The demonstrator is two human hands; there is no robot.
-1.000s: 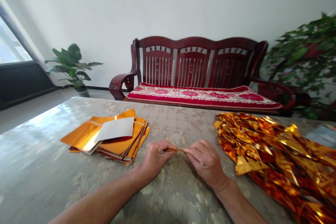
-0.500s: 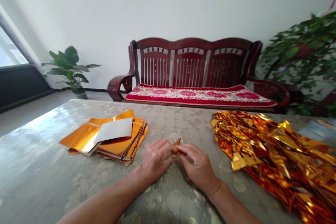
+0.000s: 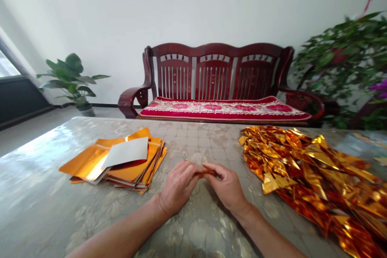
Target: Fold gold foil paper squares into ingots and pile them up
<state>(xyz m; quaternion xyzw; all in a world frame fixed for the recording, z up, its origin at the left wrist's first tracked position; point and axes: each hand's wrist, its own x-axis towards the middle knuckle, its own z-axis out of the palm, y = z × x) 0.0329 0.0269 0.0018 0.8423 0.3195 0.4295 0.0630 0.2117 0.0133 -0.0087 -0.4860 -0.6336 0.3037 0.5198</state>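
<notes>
Above the middle of the table, my left hand point(image 3: 183, 184) and my right hand point(image 3: 226, 186) meet at the fingertips. Between them they pinch a small folded piece of gold foil paper point(image 3: 208, 172), mostly hidden by my fingers. To the left lies a loose stack of gold foil paper sheets point(image 3: 133, 171), with one sheet point(image 3: 127, 152) showing its pale grey side on top. On the right is a big heap of folded gold foil pieces point(image 3: 302, 165), shiny and crumpled together.
A patterned grey cover lies over the table point(image 3: 193, 141). Behind it stands a dark red wooden bench point(image 3: 214, 76) with a red floral cushion point(image 3: 223, 109). Potted plants are at the left point(image 3: 72, 78) and right point(image 3: 341, 60). A clear plastic bag point(image 3: 356, 145) lies behind the heap.
The folded foil piece stuck up between my fingers before; now it lies lower and flatter, mostly covered by them. The whole view has shifted slightly.
</notes>
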